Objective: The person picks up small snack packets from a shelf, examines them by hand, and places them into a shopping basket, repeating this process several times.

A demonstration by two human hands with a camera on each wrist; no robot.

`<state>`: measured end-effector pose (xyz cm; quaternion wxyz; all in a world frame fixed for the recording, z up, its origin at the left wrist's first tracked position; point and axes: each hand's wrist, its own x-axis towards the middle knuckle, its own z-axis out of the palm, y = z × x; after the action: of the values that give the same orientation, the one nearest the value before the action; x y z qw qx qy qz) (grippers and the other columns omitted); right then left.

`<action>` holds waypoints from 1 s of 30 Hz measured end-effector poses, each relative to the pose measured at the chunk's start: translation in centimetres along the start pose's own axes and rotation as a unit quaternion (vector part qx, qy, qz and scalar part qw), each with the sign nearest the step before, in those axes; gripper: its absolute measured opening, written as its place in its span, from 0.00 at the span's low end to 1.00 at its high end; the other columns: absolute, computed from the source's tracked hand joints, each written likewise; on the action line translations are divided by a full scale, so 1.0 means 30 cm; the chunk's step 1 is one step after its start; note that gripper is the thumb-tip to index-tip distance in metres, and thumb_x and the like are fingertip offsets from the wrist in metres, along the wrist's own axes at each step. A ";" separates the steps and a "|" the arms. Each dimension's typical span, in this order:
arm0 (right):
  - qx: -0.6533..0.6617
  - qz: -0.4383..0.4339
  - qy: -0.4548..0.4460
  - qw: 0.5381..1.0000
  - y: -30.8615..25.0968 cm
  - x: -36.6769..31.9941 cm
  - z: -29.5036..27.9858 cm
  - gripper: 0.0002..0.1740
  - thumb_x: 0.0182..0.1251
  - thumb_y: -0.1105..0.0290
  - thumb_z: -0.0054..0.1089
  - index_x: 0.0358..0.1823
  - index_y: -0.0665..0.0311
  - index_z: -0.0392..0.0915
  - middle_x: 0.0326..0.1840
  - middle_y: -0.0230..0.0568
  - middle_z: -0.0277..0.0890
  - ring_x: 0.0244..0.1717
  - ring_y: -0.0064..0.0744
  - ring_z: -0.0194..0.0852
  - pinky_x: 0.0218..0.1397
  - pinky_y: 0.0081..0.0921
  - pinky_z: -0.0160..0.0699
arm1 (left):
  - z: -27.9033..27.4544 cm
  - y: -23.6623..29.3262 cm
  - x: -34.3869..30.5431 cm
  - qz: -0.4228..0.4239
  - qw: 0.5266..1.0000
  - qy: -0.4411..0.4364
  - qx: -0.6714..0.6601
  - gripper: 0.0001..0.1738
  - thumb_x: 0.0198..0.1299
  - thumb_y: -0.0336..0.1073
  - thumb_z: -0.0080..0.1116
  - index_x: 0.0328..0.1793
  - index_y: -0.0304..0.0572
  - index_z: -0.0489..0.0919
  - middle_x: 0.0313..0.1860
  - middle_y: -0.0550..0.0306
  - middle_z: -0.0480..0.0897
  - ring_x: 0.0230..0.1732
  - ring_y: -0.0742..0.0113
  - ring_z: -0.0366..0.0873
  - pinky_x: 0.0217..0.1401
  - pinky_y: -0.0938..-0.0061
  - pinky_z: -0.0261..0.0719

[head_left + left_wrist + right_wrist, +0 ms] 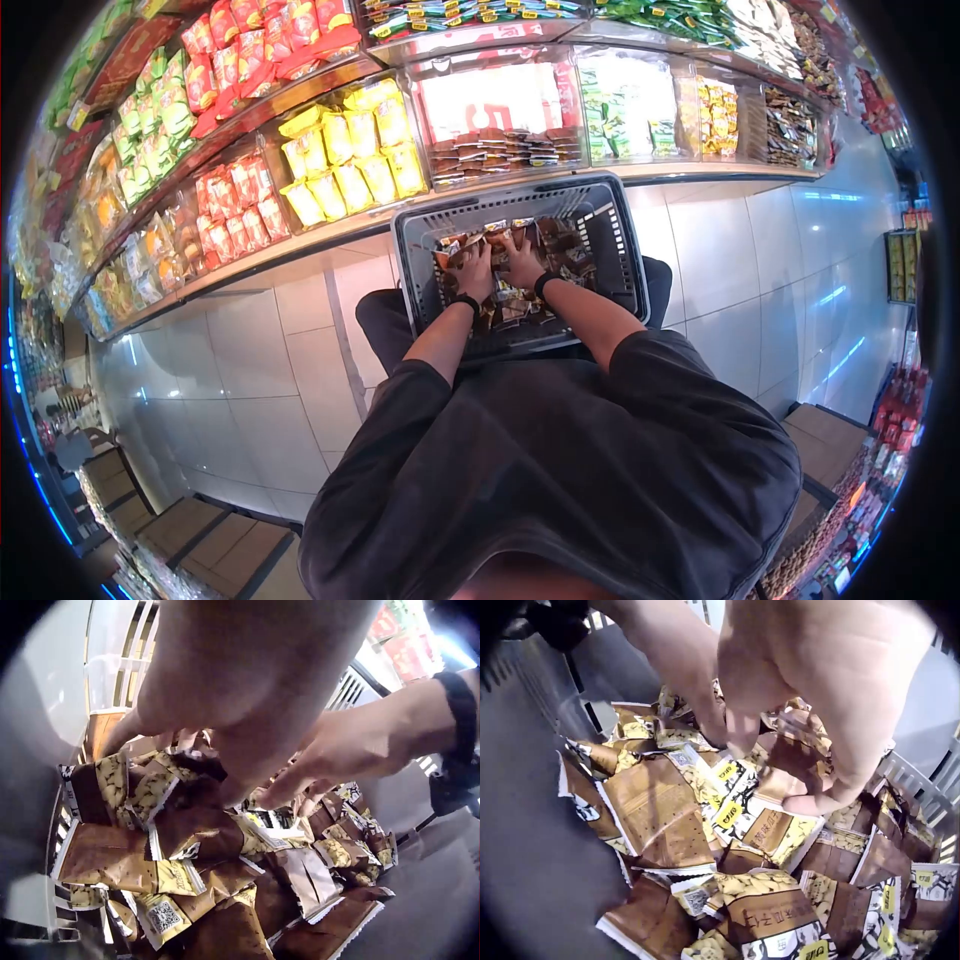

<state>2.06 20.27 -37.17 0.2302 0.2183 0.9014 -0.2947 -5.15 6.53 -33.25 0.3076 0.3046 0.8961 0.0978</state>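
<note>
Many small brown snack packets (515,305) with yellow and white prints lie loose in a grey plastic basket (625,275). Both hands are down among them. The left hand (473,277) reaches into the packets on the left side; in the left wrist view this hand (232,682) covers the packets under it, and its grip is hidden. Beside it, the right hand (522,265) bends its fingers over the heap. In the right wrist view the right hand (825,690) grips packets, its thumb on a brown and white packet (769,829).
Shelf bins in front of the basket hold yellow packets (365,150), red packets (240,210) and flat brown packets (505,148). The basket stands over the person's knees, above a tiled floor (250,345). Brown boxes (225,545) stand behind the person.
</note>
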 end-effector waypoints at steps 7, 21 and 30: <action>0.050 -0.043 0.056 0.996 -0.005 -0.024 0.027 0.55 0.57 0.67 0.69 0.83 0.61 0.45 0.70 0.75 0.55 0.66 0.83 0.65 0.69 0.55 0.73 | -0.026 0.035 -0.003 -0.019 0.999 -0.031 -0.025 0.46 0.62 0.31 0.58 0.86 0.52 0.51 0.85 0.46 0.56 0.83 0.39 0.54 0.70 0.07 0.41; 0.190 -0.074 0.057 0.977 0.074 -0.087 -0.122 0.31 0.55 0.62 0.71 0.60 0.68 0.76 0.44 0.61 0.84 0.48 0.61 0.84 0.50 0.47 0.82 | -0.109 0.102 0.030 0.087 0.989 0.118 -0.013 0.20 0.69 0.27 0.48 0.67 0.40 0.71 0.61 0.40 0.72 0.65 0.40 0.73 0.66 0.46 0.73; 0.517 0.016 -0.029 0.855 0.053 -0.387 -0.497 0.08 0.73 0.66 0.64 0.47 0.60 0.78 0.31 0.27 0.74 0.29 0.20 0.72 0.34 0.21 0.71 | -0.002 0.099 0.136 -0.037 0.976 0.160 -0.144 0.17 0.70 0.40 0.53 0.61 0.41 0.74 0.64 0.37 0.75 0.65 0.38 0.72 0.62 0.50 0.76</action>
<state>7.91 27.86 -20.79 0.1148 0.3116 0.6083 -0.7209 -6.30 11.35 -34.13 0.2038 0.2038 0.9212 0.2614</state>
